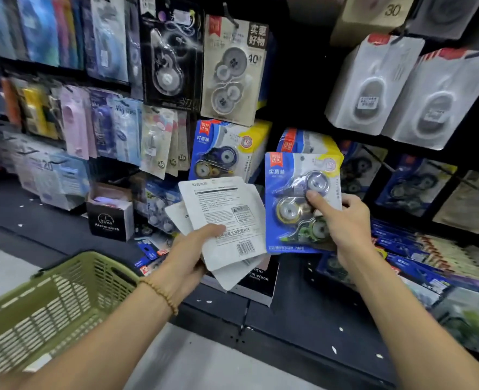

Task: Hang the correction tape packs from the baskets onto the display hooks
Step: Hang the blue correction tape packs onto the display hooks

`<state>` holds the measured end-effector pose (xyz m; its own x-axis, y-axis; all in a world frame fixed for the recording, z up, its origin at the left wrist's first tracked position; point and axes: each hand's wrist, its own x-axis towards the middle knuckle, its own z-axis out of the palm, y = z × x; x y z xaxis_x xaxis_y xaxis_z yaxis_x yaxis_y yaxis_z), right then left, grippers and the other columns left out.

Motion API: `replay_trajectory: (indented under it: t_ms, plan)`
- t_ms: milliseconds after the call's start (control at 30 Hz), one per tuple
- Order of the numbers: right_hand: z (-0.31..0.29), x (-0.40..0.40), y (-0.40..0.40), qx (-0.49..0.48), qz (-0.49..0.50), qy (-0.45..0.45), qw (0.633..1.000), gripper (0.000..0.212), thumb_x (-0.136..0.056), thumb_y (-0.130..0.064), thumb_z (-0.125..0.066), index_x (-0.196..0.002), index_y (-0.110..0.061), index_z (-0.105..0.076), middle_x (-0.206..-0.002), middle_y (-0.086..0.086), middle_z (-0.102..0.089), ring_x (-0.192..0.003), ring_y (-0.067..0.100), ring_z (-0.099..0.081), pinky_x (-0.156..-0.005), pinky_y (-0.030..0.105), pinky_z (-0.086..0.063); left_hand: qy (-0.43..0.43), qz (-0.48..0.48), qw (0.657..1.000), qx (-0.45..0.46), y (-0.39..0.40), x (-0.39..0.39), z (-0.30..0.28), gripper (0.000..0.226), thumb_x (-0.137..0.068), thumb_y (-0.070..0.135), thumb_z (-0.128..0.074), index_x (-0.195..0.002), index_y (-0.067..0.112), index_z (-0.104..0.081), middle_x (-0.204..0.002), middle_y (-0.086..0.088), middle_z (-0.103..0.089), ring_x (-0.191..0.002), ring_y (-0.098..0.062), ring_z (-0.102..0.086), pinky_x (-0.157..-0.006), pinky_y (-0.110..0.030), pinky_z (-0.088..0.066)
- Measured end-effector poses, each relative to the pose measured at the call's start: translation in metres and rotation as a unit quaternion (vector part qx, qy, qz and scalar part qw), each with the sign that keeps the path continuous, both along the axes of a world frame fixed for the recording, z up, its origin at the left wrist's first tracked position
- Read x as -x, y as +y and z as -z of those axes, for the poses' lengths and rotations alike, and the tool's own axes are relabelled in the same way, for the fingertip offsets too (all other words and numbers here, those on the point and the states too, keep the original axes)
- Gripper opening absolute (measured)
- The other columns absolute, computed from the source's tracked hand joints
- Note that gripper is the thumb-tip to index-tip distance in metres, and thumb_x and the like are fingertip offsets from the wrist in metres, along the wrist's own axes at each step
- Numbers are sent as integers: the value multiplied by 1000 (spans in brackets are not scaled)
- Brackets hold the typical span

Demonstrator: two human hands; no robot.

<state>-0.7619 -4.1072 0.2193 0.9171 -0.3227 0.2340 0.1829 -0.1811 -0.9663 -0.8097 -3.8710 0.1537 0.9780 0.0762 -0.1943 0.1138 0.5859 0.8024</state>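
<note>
My right hand (pixel 342 223) holds a blue correction tape pack (pixel 289 198) upright, thumb on its clear blister, in front of the display. Three tape rollers show through the blister. My left hand (pixel 193 249) grips a fanned stack of several packs (pixel 218 212) with their white printed backs facing me. Identical blue packs (pixel 227 150) hang on hooks just behind, with another blue pack (pixel 305 142) behind the held one. A green basket (pixel 52 299) sits at lower left on the floor.
The black display wall carries many hanging packs: beige ones (pixel 232 71), white ones (pixel 373 85) at upper right. Black alarm clock boxes (pixel 110 218) stand on the low shelf. Flat blue packs (pixel 401 249) lie on the shelf at right.
</note>
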Motion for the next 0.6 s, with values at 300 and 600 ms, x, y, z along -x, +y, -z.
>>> replay_trajectory:
  t_ms: [300, 600]
  plan:
    - [-3, -33, 2, 2, 89, -28, 996, 48, -82, -44, -81, -114, -16, -58, -105, -4, -66, -91, 10, -64, -74, 28, -51, -17, 10, 999, -40, -3, -10, 14, 40, -86, -6, -67, -122, 11, -67, -117, -7, -75, -106, -30, -72, -96, -49, -54]
    - [-3, -40, -4, 74, 67, -13, 995, 39, -88, -44, -75, -109, -19, -54, -102, -2, -63, -85, 12, -60, -57, 23, -41, 1, 14, 996, -85, -2, -2, 17, 38, -85, -4, -70, -118, 14, -69, -109, -3, -77, -100, -27, -74, -90, -49, -58]
